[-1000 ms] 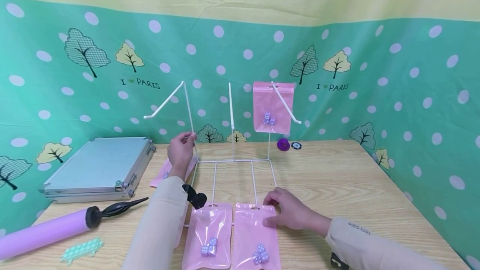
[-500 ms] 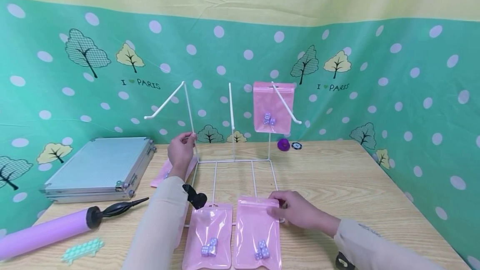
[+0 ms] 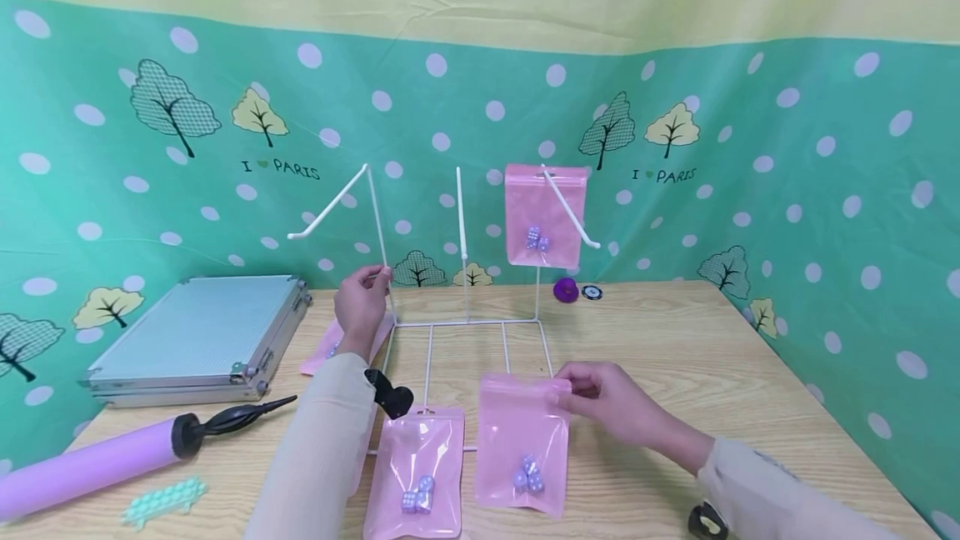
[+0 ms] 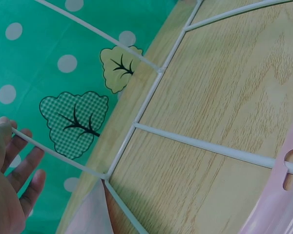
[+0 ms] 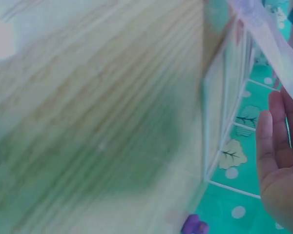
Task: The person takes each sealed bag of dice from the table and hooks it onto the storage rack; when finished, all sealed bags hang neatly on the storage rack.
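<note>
A white wire rack stands on the wooden table with three slanted hooks. My left hand grips its left upright post; in the left wrist view the wire crosses my fingers. My right hand pinches the top right corner of a pink pouch with small dice inside, and the pouch hangs lifted over the rack's base. A second pouch lies flat beside it. A third pouch hangs on the right hook. The right wrist view is blurred.
An aluminium case sits at the left, with a purple hand pump and a green dotted piece in front of it. Another pink pouch lies under my left forearm. A purple object and a chip lie by the backdrop.
My right hand took the right pouch by its top corner and raised it off the table, up and away from me. The left hand stayed on the rack post.
</note>
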`<state>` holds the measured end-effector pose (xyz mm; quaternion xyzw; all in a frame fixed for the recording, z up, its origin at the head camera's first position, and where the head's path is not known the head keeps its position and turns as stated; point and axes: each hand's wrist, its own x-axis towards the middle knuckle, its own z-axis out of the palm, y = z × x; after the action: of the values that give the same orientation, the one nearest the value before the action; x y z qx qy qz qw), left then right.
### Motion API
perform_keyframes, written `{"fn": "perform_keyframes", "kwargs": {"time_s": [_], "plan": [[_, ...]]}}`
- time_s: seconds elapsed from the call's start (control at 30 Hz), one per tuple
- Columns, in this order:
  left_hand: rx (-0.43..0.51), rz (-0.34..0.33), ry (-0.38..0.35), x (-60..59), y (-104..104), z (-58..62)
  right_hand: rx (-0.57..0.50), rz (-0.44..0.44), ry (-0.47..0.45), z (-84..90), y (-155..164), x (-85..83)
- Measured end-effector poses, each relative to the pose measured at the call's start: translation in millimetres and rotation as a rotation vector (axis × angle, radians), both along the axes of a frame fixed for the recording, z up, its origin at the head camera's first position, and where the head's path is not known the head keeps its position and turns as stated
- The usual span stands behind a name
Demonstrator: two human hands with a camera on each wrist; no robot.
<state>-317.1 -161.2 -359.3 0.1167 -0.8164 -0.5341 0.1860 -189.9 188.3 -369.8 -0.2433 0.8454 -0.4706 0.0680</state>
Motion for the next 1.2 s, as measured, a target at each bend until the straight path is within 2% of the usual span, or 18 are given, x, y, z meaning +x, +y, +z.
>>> {"fn": "perform_keyframes", "kwargs": {"time_s": [0.2, 0.3, 0.47, 0.8, 1.2], "plan": [[0.006, 0.001, -0.003, 0.7, 0.4, 1.1, -0.145, 0.007, -0.002, 11.7, 1.5, 5.3], [0.010, 0.004, -0.003, 0.6, 0.0, 0.8, -0.178, 0.005, 0.020, 17.3, 0.6, 7.2], [0.010, 0.007, -0.003, -0.6, -0.2, -0.4, -0.184, -0.009, 0.065, 28.3, -2.0, 8.5], [0.007, 0.008, -0.002, -1.2, -0.4, -1.6, -0.228, 0.020, 0.158, 56.6, -16.4, 13.8], [0.019, -0.003, -0.005, -0.5, -0.4, -1.0, -0.282, 0.015, 0.221, 93.4, -42.1, 19.9]]}}
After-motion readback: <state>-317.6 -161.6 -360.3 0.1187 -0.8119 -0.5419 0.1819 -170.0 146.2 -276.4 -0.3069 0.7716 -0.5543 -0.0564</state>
